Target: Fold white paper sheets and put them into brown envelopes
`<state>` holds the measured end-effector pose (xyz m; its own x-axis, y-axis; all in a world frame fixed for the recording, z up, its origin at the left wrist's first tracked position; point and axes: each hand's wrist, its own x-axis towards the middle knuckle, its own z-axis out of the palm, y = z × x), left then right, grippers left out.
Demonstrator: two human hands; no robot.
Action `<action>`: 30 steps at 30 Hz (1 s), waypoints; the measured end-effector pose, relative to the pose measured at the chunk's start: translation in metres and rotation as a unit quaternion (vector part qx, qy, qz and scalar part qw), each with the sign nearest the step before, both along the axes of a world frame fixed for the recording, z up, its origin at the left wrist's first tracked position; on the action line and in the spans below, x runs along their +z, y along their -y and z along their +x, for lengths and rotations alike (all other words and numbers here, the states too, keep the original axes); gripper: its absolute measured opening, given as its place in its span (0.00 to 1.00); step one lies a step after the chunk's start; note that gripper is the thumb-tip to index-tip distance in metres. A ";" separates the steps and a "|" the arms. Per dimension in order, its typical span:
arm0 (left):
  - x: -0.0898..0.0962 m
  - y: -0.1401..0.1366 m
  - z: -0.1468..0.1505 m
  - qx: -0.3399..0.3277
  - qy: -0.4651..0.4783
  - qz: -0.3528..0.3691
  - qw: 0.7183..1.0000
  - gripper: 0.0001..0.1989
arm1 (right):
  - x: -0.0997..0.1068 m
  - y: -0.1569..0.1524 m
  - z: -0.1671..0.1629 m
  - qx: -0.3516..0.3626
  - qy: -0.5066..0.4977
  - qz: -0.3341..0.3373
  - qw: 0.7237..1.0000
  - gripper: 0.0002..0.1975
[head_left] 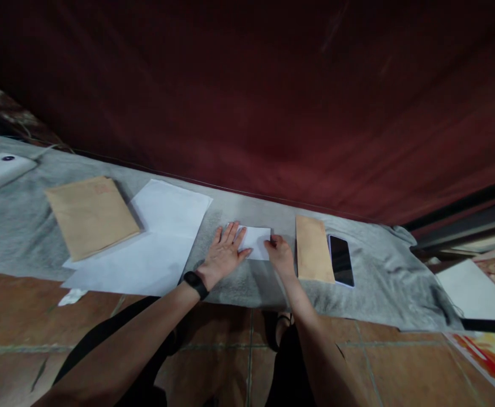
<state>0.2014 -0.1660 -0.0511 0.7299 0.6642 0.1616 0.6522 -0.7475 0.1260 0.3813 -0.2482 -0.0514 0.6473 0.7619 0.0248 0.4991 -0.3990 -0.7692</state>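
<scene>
A small folded white paper (257,240) lies on the grey cloth in front of me. My left hand (226,251), with a black band at its wrist, rests flat on the paper's left part, fingers spread and open. At the right edge, the curled fingers of my right hand (280,252) pinch the paper; their tips are partly hidden. Just right of that hand lies a brown envelope (314,249). Left of my hands, large white sheets (162,226) lie partly under a stack of brown envelopes (92,215).
Grey cloth (247,291) covers the long narrow surface. A dark-screened phone (341,261) lies beside the right envelope. At the far left is a white device (1,172) with a cable. A dark red panel (247,102) rises behind; tiled floor (217,350) is below.
</scene>
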 end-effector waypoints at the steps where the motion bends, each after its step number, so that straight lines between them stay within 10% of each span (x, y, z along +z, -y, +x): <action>1: 0.000 0.000 0.000 0.000 0.001 0.001 1.000 0.34 | -0.001 -0.001 0.002 0.006 -0.014 0.011 1.000 0.10; 19: 0.035 -0.017 -0.006 0.041 0.229 -0.055 0.971 0.42 | 0.016 -0.009 0.006 0.044 -0.204 0.172 0.963 0.11; 30: 0.046 -0.033 -0.016 -0.019 0.233 -0.025 0.972 0.30 | 0.023 0.006 0.001 0.119 -0.082 0.196 0.970 0.06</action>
